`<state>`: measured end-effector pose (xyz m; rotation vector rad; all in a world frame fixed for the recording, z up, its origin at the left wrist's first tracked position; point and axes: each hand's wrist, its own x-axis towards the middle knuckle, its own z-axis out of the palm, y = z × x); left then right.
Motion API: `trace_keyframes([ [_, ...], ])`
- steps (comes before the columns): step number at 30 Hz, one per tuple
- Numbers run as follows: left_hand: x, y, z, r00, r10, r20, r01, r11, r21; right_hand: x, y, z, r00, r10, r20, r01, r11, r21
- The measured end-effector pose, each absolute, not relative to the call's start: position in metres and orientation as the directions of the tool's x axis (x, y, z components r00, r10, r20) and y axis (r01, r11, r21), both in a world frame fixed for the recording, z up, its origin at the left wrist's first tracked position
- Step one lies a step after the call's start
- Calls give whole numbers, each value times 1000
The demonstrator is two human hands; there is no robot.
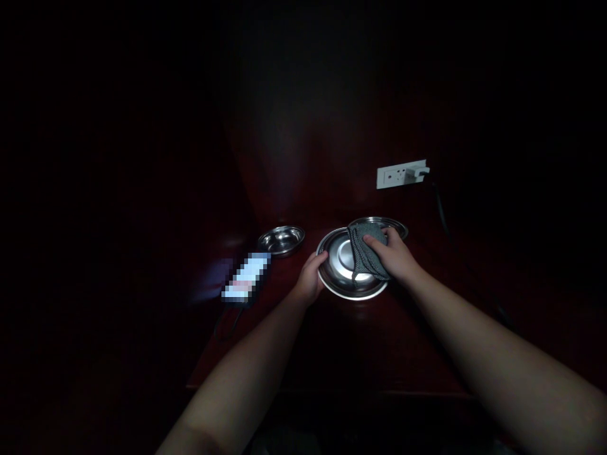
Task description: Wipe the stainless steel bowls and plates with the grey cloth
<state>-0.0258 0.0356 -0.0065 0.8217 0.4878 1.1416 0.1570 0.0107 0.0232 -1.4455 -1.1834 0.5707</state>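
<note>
Wiping underway, I judge: right hand clamps grey cloth onto steel plate, left hand grips its rim; rear plate pending.

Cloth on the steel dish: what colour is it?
Grey cloth with fine pale speckles; head view.

The phone screen is blurred, and the rear plate (behind the front plate and cloth) shows only its rim.
</note>
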Motion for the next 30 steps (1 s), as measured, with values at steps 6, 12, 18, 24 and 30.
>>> trace_keyframes([
  [6,-25,34,-6,367,928,68,-594,177,785,159,12,22,376,886,273,351,136,-926],
  [12,-25,34,-5,371,926,64,-587,180,789,158,11,22,377,885,275,355,136,-925],
  [18,-26,34,-6,356,931,74,-586,161,794,158,10,23,373,885,279,349,145,-926],
  [24,-27,34,-6,357,933,41,-565,181,805,160,12,21,374,882,288,355,151,-922],
  [30,-25,34,-5,362,931,46,-571,182,800,159,12,22,376,882,285,354,147,-924],
])
